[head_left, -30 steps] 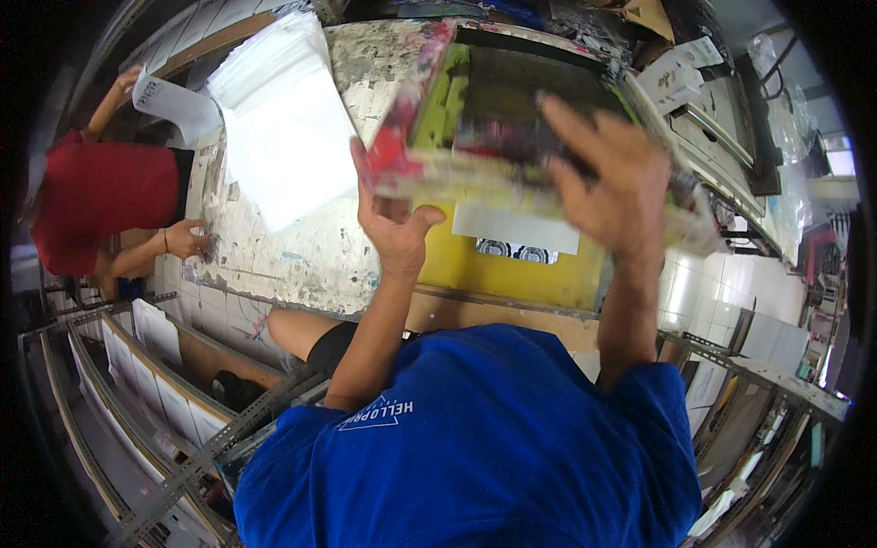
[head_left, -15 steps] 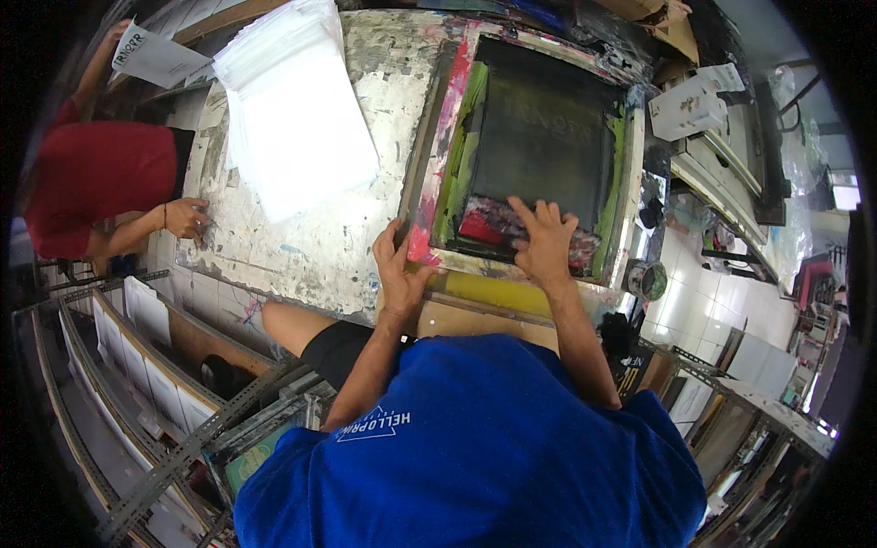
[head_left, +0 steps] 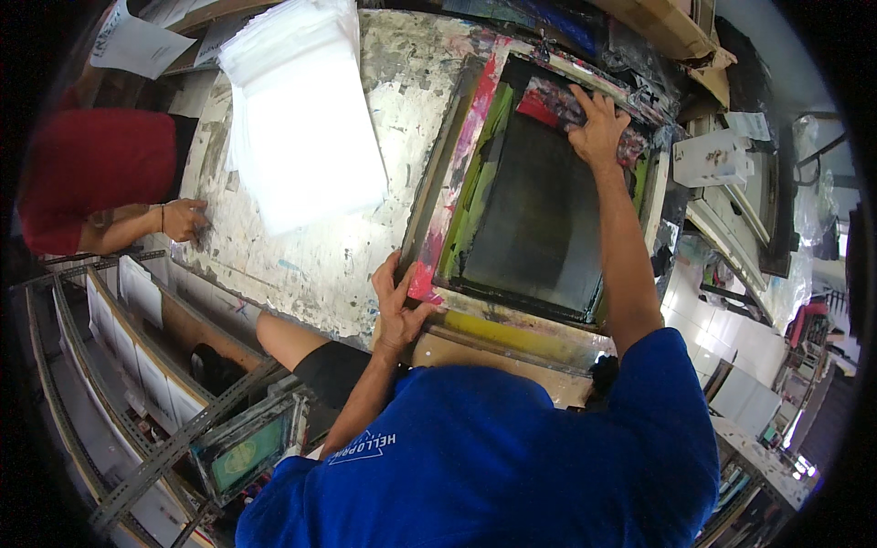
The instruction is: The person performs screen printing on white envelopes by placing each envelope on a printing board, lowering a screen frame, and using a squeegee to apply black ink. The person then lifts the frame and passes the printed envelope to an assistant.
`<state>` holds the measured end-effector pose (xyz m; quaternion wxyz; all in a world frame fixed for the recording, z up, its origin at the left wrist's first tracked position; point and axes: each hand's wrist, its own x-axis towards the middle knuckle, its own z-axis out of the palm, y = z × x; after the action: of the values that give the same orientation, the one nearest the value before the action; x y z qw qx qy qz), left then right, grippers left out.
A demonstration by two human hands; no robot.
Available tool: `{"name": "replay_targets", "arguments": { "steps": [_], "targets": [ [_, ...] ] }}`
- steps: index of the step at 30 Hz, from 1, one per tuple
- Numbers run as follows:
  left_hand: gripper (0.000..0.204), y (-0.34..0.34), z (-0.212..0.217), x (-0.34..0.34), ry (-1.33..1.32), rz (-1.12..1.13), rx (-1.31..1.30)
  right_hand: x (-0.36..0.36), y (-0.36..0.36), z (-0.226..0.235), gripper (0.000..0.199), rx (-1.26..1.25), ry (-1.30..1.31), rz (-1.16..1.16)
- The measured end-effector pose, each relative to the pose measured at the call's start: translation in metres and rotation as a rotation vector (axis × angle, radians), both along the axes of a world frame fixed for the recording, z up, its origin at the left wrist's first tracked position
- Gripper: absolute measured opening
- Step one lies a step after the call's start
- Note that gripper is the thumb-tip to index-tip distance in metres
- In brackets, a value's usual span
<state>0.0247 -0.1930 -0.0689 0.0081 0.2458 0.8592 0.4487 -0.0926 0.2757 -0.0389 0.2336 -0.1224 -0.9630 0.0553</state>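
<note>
A screen printing frame [head_left: 445, 219] lies on the stained table, its paint-smeared rim pink, white and green around a dark mesh [head_left: 530, 228]. My right hand [head_left: 600, 131] grips a squeegee [head_left: 539, 102], blotched red, black and grey, at the far end of the mesh; the right arm reaches across the frame's right side. At the frame's near left corner, my left hand [head_left: 398, 309] holds the rim, fingers along the left side and thumb on the near edge. To the left of the frame is a stack of white sheets [head_left: 311, 137].
Beyond the table [head_left: 274, 274], at left, stands a person in a red shirt [head_left: 100, 164], one hand on the table edge and a printed sheet [head_left: 142, 44] nearby. Racks [head_left: 146, 352] fill the lower left. A white box [head_left: 713, 157] sits right of the frame; cardboard [head_left: 671, 32] lies behind it.
My right hand has pushed the squeegee from the near end of the mesh to the far end. My left hand stays at the frame's near corner. The whole view has shifted slightly.
</note>
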Motion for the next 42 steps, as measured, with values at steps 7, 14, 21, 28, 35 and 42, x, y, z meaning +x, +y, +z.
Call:
{"name": "replay_targets", "arguments": {
  "steps": [7,14,21,28,35,42],
  "targets": [
    [0.081,0.000,-0.003,0.000,0.005,0.003,0.056,-0.053,0.058,0.011,0.063,-0.046,-0.053,0.058],
    [0.083,-0.002,0.002,0.001,0.015,-0.027,0.046,-0.044,0.059,0.031,0.057,-0.313,0.087,0.107],
    [0.082,0.003,-0.002,0.009,-0.085,0.046,0.185,0.038,0.035,0.062,0.065,-0.870,0.078,0.027],
    [0.056,0.022,0.051,-0.002,0.125,0.077,0.325,0.160,-0.124,0.148,0.065,-0.787,-0.118,0.059],
    [0.051,0.071,0.141,-0.039,0.266,0.245,0.458,0.194,-0.190,0.263,0.064,-0.049,-0.169,0.056],
    [0.052,0.173,0.161,-0.132,0.144,0.049,0.901,0.132,-0.116,0.346,0.046,-0.119,0.140,0.227]
  ]
}}
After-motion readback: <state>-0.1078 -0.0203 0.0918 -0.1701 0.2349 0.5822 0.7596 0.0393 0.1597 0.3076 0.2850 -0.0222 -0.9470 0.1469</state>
